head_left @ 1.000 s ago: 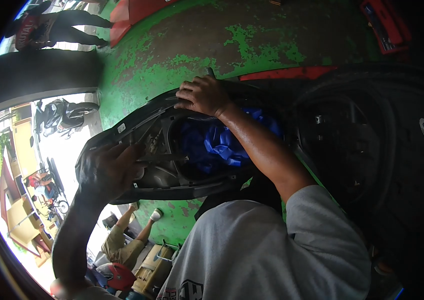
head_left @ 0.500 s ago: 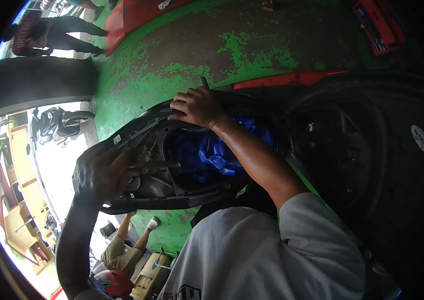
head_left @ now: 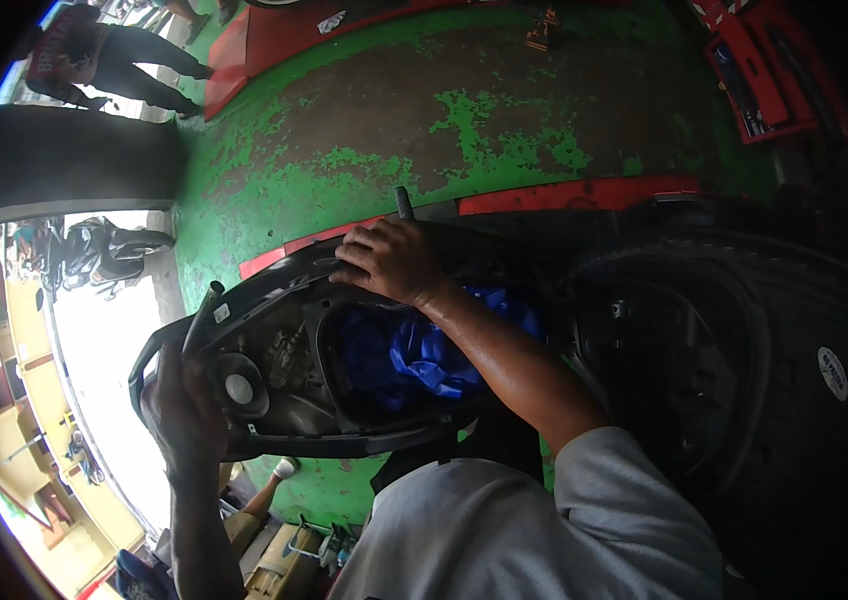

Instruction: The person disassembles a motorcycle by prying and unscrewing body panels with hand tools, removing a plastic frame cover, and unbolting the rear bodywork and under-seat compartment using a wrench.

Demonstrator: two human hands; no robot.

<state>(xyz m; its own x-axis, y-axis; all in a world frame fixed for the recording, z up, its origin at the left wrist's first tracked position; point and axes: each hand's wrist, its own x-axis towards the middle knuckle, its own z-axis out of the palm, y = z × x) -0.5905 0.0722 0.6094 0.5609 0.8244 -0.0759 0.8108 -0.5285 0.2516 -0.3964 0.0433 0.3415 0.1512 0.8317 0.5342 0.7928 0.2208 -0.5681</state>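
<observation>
A scooter lies below me with its seat (head_left: 679, 330) tipped open to the right. Crumpled blue fabric (head_left: 434, 350) fills its storage bin. My right hand (head_left: 389, 262) reaches across the bin, fingers curled over the far edge of the side panel (head_left: 289, 283). At the scooter's left end my left hand (head_left: 186, 405) is closed, dark and partly in shadow. A dark bar (head_left: 206, 312) with a rounded end sticks up from it; its exact kind is unclear. Beside this hand is a round light cap (head_left: 238, 389), and engine parts (head_left: 289, 358) show in the opening.
A red toolbox (head_left: 759, 90) stands on the green floor (head_left: 274, 185) at the upper right. An orange-and-black power tool (head_left: 543, 30) is at the top. One person (head_left: 124, 60) stands upper left; another's leg (head_left: 262, 495) shows below. A motorcycle (head_left: 109, 250) is outside.
My left hand has moved from over the engine opening to the scooter's left end. The bar has swung from across the opening to pointing upward. My right hand keeps its place on the panel.
</observation>
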